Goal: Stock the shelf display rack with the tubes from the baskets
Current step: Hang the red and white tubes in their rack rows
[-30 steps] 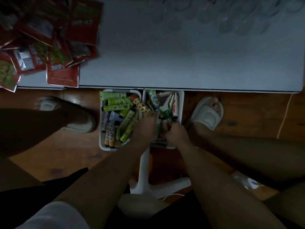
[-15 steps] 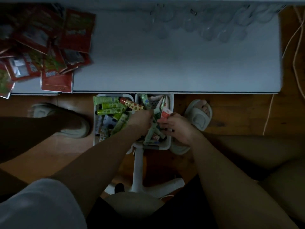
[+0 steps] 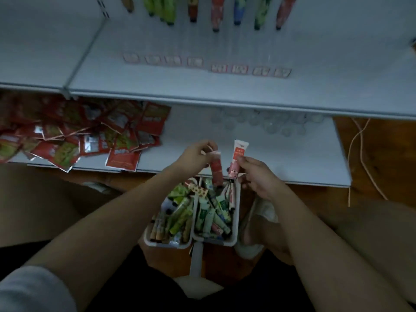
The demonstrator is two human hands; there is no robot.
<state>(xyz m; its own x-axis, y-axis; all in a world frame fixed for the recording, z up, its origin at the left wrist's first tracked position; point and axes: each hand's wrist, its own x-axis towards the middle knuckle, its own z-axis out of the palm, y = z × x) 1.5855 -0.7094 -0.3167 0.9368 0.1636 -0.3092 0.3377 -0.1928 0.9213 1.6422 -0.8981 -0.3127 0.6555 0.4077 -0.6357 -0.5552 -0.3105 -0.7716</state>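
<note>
1. The left hand [image 3: 194, 155] was raised above the baskets, its fingertips pinching the top end of a red tube [image 3: 216, 170] that hung downward.
2. The right hand [image 3: 254, 174] pinched a pink-and-white tube [image 3: 236, 158] between thumb and fingers, the flat end pointing up toward the shelf.
3. The two tubes were just beside each other, not clearly touching, above the far end of the right basket [image 3: 235, 212].
4. The left basket [image 3: 148, 237] and the right one sat side by side on the floor, touching, both filled with loose tubes, mostly green and white.
5. Both baskets lay just in front of the lower shelf [image 3: 292, 154].
6. A heap of red packets [image 3: 85, 136] covered the left part of that shelf.
7. On the upper shelf [image 3: 225, 91] a row of tubes [image 3: 217, 12] stood at the far edge, with small labels [image 3: 216, 67] in front of them.
8. A thin cord [image 3: 360, 154] trailed on the wooden floor to the right.
</note>
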